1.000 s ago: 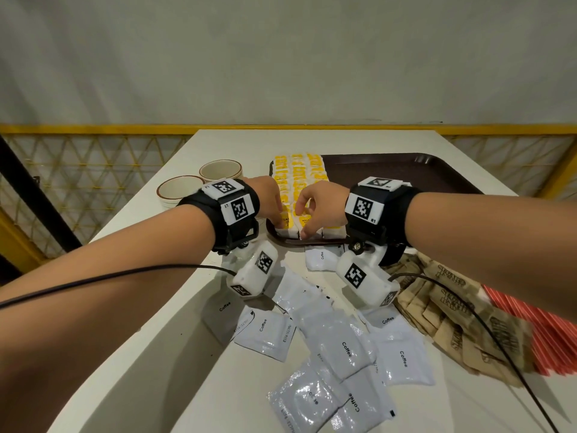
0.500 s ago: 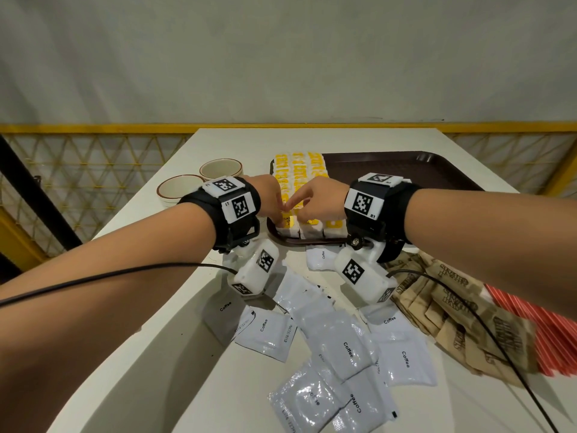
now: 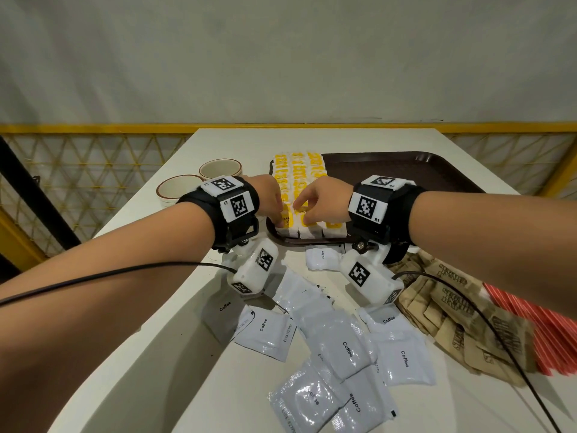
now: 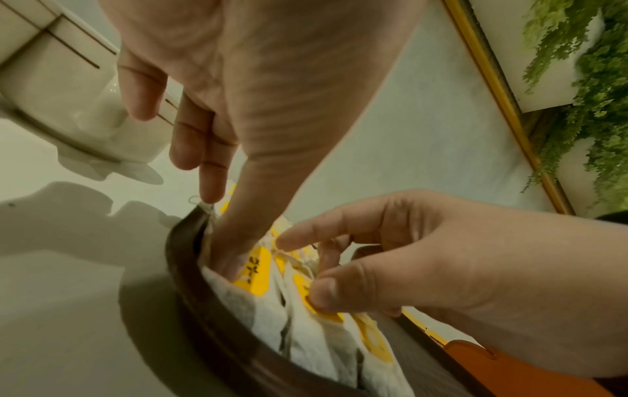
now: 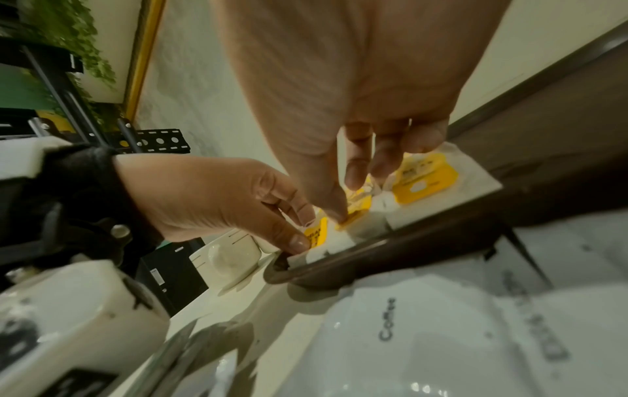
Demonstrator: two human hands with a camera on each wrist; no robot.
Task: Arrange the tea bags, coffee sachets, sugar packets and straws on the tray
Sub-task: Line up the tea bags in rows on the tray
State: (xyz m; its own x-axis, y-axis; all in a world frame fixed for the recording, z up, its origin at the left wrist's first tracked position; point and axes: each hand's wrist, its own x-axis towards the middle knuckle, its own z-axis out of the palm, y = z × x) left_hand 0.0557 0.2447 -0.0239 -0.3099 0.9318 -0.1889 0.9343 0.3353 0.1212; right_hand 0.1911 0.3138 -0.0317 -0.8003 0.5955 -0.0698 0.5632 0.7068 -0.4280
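Observation:
Rows of white tea bags [image 3: 296, 176] with yellow tags fill the left end of the brown tray [image 3: 406, 170]. Both hands work at the nearest row. My left hand [image 3: 278, 218] has its thumb pressed down on the corner tea bag [image 4: 251, 303] beside the tray rim [image 4: 190, 268], with the other fingers loosely extended. My right hand [image 3: 301, 212] pinches the yellow tag of the neighbouring tea bag [image 4: 316, 311] between thumb and fingers. White coffee sachets [image 3: 343, 348], brown sugar packets [image 3: 452, 307] and red straws [image 3: 530, 323] lie on the table in front of the tray.
Two cream cups [image 3: 178, 189] [image 3: 220, 168] stand left of the tray, close to my left hand. The tray's right part is bare. A yellow mesh railing [image 3: 78, 182] borders the table. Wrist-camera cables trail across the sachets.
My right hand's index finger has swung off toward the left hand and come down, with the thumb, on a tag in the near row. The left hand has barely moved.

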